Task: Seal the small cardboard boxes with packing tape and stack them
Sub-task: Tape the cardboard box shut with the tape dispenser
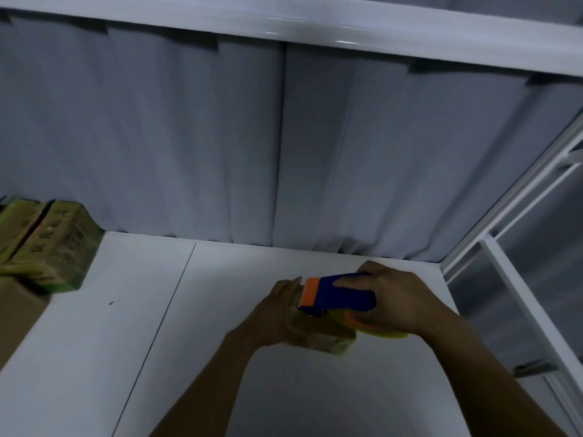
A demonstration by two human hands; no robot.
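A small cardboard box [318,334] lies on the white table [220,357], right of centre. My left hand [277,310] grips its left end. My right hand [394,301] holds a blue and orange tape dispenser [337,294] pressed onto the box's top, its orange blade end pointing left. A yellowish tape roll edge [385,334] shows under my right hand. At the far left, several taped small boxes [47,241] sit stacked together.
A larger brown carton [15,320] stands under the stacked boxes at the left edge. Grey pleated curtain [284,152] hangs behind the table. A white metal frame [520,294] runs along the right side, and a white shelf beam [347,33] spans overhead.
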